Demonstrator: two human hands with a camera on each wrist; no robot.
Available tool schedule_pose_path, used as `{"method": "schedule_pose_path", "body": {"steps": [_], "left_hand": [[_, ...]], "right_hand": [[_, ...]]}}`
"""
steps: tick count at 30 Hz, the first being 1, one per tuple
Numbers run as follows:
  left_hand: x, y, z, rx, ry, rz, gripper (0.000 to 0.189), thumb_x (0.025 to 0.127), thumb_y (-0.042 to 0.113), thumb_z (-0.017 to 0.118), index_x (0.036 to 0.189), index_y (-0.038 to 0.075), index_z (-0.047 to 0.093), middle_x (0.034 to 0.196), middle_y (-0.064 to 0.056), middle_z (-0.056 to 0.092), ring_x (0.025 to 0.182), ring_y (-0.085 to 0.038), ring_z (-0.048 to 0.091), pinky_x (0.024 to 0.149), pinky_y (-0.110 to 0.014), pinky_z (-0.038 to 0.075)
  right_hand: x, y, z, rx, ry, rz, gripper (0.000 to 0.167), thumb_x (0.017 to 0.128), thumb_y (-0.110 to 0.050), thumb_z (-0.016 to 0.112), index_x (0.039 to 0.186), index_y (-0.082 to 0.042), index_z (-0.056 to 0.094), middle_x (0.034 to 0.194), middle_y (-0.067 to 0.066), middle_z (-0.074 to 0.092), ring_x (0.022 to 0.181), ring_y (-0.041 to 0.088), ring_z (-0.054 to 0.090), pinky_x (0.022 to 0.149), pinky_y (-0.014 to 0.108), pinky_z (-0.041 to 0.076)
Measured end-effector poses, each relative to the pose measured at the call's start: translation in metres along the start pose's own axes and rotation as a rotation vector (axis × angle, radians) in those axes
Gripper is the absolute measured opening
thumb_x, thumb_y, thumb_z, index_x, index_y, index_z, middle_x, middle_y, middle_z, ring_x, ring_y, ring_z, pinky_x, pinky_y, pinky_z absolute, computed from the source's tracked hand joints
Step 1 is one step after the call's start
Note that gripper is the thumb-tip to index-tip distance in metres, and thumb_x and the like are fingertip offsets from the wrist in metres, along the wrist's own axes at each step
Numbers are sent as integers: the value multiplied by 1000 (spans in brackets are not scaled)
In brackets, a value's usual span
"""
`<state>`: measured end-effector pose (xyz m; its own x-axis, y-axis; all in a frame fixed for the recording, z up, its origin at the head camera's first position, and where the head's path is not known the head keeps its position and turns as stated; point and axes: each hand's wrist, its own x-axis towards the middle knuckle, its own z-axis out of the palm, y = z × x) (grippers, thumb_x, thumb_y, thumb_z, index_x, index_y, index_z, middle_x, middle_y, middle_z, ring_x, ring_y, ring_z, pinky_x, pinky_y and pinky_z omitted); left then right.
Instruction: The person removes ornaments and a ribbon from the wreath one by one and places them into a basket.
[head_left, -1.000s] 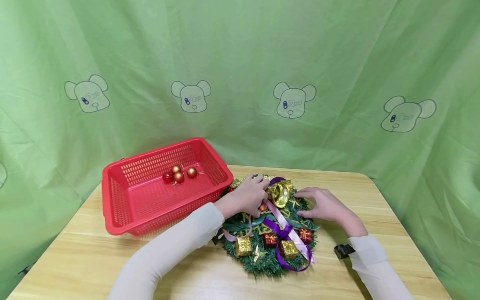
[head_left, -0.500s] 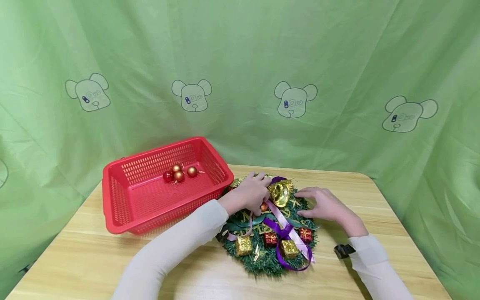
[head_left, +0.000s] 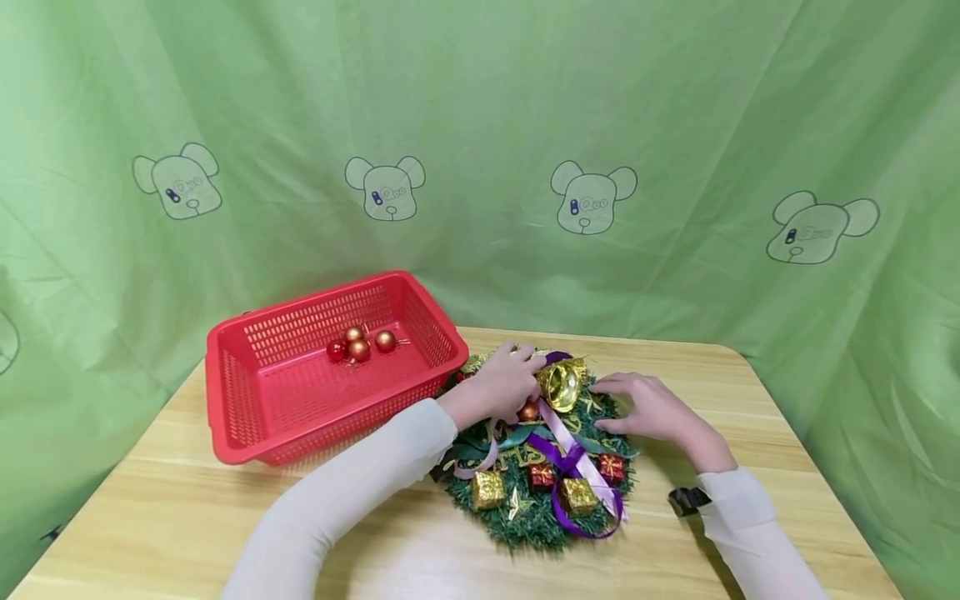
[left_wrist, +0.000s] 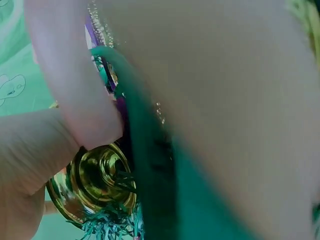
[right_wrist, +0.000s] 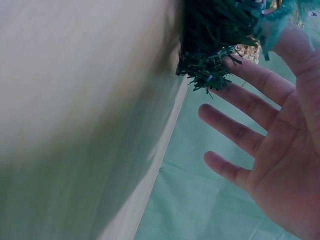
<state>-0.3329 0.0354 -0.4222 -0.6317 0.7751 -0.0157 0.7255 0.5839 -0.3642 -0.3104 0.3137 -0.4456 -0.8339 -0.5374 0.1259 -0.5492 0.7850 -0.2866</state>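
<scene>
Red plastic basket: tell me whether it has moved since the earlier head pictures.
No; the red plastic basket shows no clear shift against the wood-grain table.

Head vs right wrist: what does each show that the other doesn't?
Only head: the red basket, the balls in it, and the left hand at the wreath.
Only right wrist: the palm side of the right hand, with its fingers spread.
Both: the right hand itself, wreath greenery, table and green curtain.
</scene>
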Motion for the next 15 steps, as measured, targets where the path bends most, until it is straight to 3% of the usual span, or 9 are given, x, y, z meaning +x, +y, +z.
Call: {"method": "schedule_pose_path", "body": {"steps": [3,10,15], "left_hand": [[-2,-1,2,17,32,13,21,81,52,79,99,41,76,135,4,54,122,-20,46,107,-45,42],[-5,-3,4,-61,78,41,35,81,48,82,115,44,75,136,4,55,122,-21,46,108,-47,40],[-6,-3,4,-73,94,80,38,80,47,84,117,43,75,134,4,57,120,-20,46,110,-47,39]], "right_hand": [[0,-1,0,1,0,-1,60,80,-37,85,131,-8,68,134,21,65,123,45,61,105,63,45],[0,-1,-1,7,1,-1,60,80,-37,85,131,-8,68,134,21,65,123,45,61,105,63,45],[-1,-1,-1,6,5,-7,60,80,-36,85,130,-8,68,134,22,65,123,45,61,104,63,45]]}}
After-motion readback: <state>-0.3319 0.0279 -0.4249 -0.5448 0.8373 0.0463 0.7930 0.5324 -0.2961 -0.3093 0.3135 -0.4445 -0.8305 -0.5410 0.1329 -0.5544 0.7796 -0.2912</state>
